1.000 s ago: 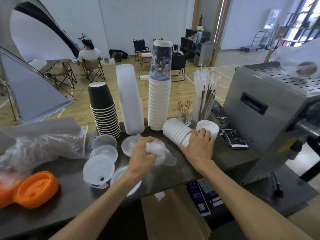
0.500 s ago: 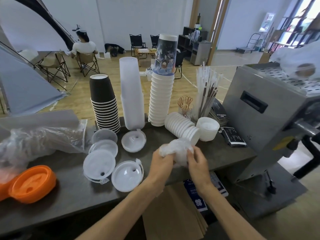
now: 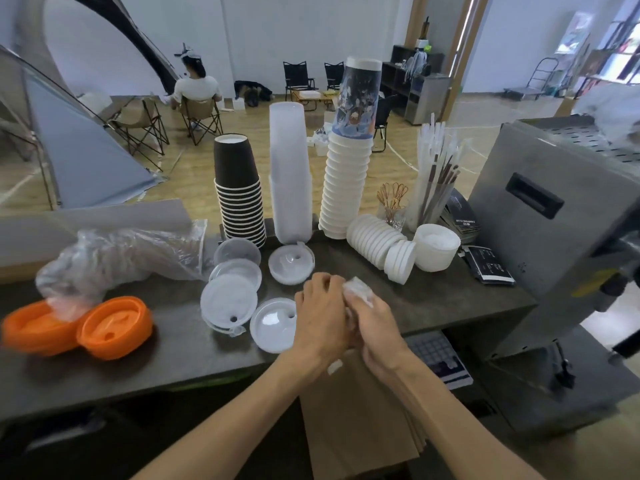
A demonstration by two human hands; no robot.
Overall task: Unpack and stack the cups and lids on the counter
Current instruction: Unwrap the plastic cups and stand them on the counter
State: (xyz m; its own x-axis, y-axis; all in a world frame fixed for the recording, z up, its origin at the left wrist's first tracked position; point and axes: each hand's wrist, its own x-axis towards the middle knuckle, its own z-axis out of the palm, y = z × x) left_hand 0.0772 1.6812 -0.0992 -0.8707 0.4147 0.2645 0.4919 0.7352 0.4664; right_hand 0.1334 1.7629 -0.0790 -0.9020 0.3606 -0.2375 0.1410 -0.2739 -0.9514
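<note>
Hands meet at the counter's (image 3: pixel 467 299) near edge: the left hand (image 3: pixel 323 315) and the right hand (image 3: pixel 375 322) are pressed together around a crumpled plastic wrapper (image 3: pixel 358 289), fingers curled over it so only a small clear wad shows at the top. A second ago the right hand lay on the tipped row of white lids (image 3: pixel 375 244) while the left alone held the loose film; half a second ago both were gathering it. Now it is balled tight, which suggests that sleeve is emptied and the wrapper is ready to be set aside.

That row of white lids lies on its side at two o'clock from the hands, not yet stood up, just beside a white tub (image 3: pixel 436 247). Behind, from eleven to one o'clock, stand the black cups (image 3: pixel 239 188), the clear cups (image 3: pixel 289 174) and the white cups (image 3: pixel 346 185). Clear lids (image 3: pixel 230 301) lie loose at nine to eleven o'clock, one partly under the left hand. Orange lids (image 3: pixel 114 327) and a bigger plastic bag (image 3: pixel 117 258) sit far at nine o'clock.

Bare counter opens at three o'clock, between the hands and a steel machine (image 3: pixel 554 216); the counter's edge lies under the wrists. A reach toward two o'clock looks unobstructed, but the tall stacks behind leave little margin for a careless sweep.
</note>
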